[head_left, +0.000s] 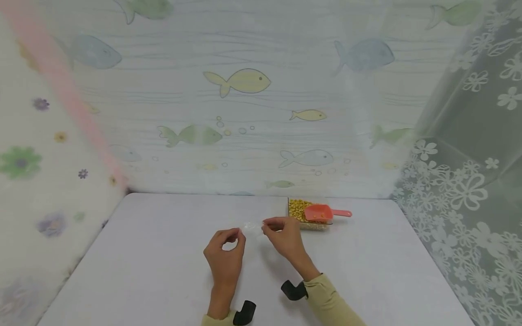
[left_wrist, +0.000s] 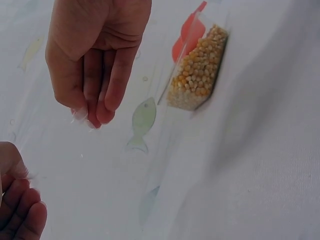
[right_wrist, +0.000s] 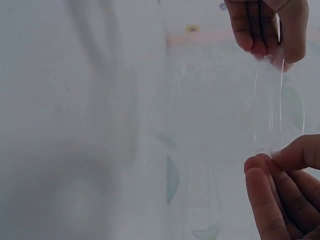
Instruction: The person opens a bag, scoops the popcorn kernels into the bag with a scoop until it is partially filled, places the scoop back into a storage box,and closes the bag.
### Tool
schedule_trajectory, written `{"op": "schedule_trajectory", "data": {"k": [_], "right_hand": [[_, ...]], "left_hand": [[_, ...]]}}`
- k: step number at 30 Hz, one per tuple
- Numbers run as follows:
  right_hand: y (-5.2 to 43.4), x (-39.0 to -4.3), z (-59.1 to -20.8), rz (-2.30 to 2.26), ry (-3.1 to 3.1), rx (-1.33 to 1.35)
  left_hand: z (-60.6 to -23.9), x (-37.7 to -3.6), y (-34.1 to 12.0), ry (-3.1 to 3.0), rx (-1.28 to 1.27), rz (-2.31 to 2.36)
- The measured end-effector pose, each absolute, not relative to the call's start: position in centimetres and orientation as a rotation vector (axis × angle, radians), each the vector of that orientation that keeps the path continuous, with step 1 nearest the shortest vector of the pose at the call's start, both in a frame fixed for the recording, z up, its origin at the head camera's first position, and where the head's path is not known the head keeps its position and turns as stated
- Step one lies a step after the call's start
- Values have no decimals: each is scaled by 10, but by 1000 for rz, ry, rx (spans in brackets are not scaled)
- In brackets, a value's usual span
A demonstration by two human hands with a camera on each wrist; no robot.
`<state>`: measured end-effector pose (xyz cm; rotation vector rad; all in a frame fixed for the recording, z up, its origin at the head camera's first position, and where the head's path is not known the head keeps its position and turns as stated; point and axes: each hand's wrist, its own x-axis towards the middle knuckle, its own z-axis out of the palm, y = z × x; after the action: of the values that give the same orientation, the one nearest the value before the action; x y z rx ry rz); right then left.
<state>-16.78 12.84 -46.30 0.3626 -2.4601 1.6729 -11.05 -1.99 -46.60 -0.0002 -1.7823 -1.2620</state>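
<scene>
At the frame's centre, the left hand (head_left: 225, 253) and right hand (head_left: 284, 237) each pinch an edge of a clear plastic bag (head_left: 252, 226) above the table (head_left: 163, 253). To open it well, I judge the pinches should pull apart gently; the corn box (head_left: 303, 213) sits just right

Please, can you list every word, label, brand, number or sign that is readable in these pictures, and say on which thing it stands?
No readable text in any view.
Clear plastic bag pinched between left hand and right hand: no print visible.
Clear container of corn kernels and orange scoop: no label visible.
Backdrop: only fish and flower drawings, no words.
</scene>
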Motion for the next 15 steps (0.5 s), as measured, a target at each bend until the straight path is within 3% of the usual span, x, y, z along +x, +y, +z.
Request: {"op": "schedule_trajectory", "data": {"k": [15], "right_hand": [[125, -172, -472, 1740, -2346, 354]], "left_hand": [[-458, -102, -15, -1736, 36, -1283]]}}
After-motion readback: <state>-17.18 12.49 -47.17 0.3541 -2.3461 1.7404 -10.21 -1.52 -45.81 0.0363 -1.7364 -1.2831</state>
